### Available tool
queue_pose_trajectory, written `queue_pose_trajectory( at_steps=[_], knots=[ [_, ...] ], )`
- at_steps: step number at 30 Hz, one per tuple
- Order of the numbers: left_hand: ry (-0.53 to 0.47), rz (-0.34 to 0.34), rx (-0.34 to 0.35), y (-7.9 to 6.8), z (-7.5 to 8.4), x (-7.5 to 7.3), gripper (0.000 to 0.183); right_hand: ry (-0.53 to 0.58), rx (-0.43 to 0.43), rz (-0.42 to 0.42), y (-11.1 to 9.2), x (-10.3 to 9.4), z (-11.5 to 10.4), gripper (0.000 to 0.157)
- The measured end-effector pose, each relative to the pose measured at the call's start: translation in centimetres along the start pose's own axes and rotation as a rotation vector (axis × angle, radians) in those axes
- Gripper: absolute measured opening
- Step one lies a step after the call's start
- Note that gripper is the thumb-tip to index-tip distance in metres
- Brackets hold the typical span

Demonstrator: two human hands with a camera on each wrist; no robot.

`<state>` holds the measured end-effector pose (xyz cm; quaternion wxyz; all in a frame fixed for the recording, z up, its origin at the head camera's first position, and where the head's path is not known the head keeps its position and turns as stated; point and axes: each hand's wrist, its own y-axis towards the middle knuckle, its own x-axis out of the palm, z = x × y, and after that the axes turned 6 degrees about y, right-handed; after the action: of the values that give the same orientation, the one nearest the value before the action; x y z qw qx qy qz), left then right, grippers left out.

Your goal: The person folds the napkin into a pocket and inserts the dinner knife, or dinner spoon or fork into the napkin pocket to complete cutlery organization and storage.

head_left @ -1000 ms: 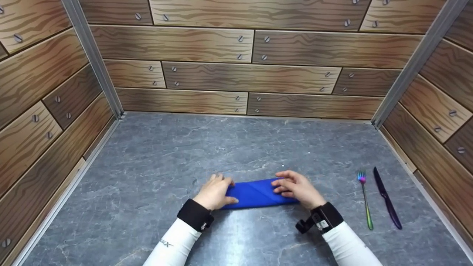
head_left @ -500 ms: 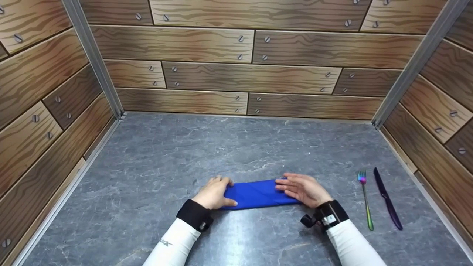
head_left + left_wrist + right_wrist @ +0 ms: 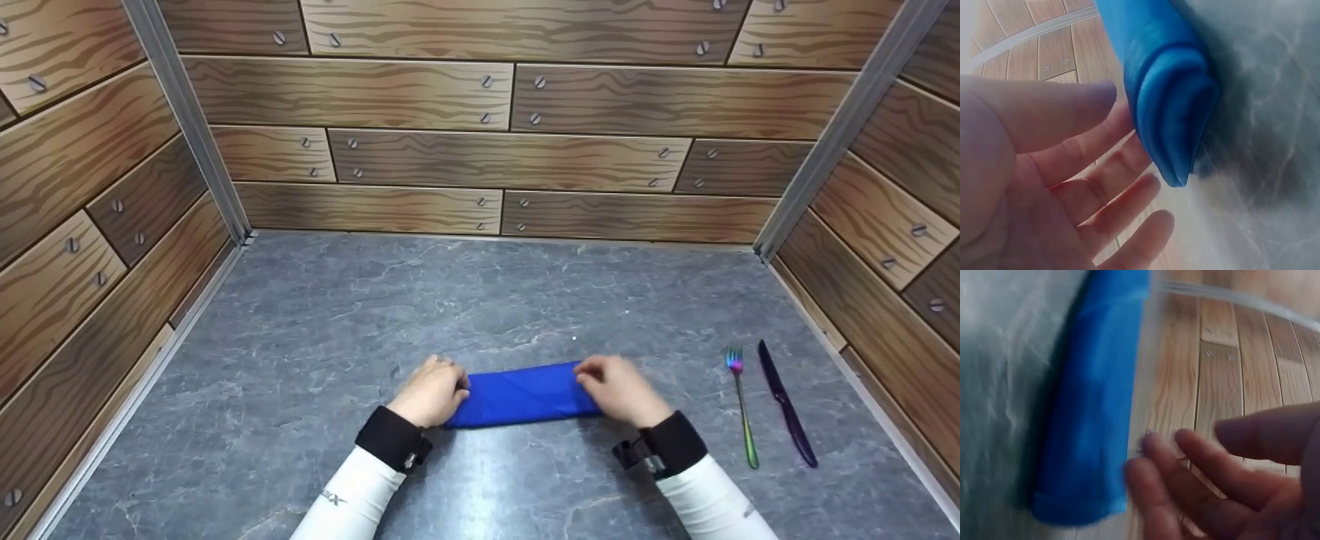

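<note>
A blue cloth point(image 3: 517, 395), folded into a long flat strip, lies crosswise on the grey marbled table in front of the person. The left hand point(image 3: 429, 391) is at its left end; in the left wrist view the fingers point(image 3: 1120, 174) are loosely bent with their tips by the layered end of the cloth point(image 3: 1174, 112), and the thumb stands apart from it. At the right end is the right hand point(image 3: 619, 390). The right wrist view shows its fingers point(image 3: 1207, 467) loosely bent beside the cloth's edge point(image 3: 1092, 410), with nothing between thumb and fingers.
To the right lie a rainbow-coloured fork point(image 3: 742, 409) and a dark purple knife point(image 3: 786, 405), roughly side by side. Wood-patterned walls point(image 3: 510, 161) enclose the table at the back and both sides.
The right hand's fingers, spread over the cloth's right end before, have drawn together near its far corner. The left thumb has come closer to the left index finger. The cloth stays almost in place.
</note>
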<state>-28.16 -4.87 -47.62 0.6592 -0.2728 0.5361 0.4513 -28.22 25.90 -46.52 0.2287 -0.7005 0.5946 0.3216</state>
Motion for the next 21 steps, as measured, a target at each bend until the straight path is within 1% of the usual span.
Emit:
queue_pose_trajectory(
  at_steps=[4, 7, 10, 15, 18, 21],
  knots=[
    [-0.007, -0.029, -0.02, 0.0, 0.2, -0.1, 0.009, -0.139, 0.021, -0.036, -0.1, 0.9, -0.6, 0.025],
    [0.009, -0.041, -0.022, -0.1, 0.5, -0.1, 0.01, -0.197, 0.025, -0.022, 0.2, 1.3, -0.9, 0.026],
    [0.053, -0.039, -0.012, -0.1, 1.0, 0.0, 0.011, -0.245, 0.021, -0.015, 0.8, 1.6, -1.1, 0.027],
    [0.105, -0.028, 0.021, -0.4, 2.5, 0.3, 0.012, -0.299, 0.013, -0.021, 2.9, 1.9, -1.3, 0.027],
    [0.144, -0.015, 0.067, -0.6, 3.7, 0.5, 0.012, -0.329, -0.007, -0.028, 4.6, 2.2, -1.4, 0.027],
    [0.22, -0.001, 0.121, -0.9, 4.9, 0.7, 0.015, -0.343, -0.023, -0.035, 6.2, 2.6, -1.5, 0.026]
  ],
)
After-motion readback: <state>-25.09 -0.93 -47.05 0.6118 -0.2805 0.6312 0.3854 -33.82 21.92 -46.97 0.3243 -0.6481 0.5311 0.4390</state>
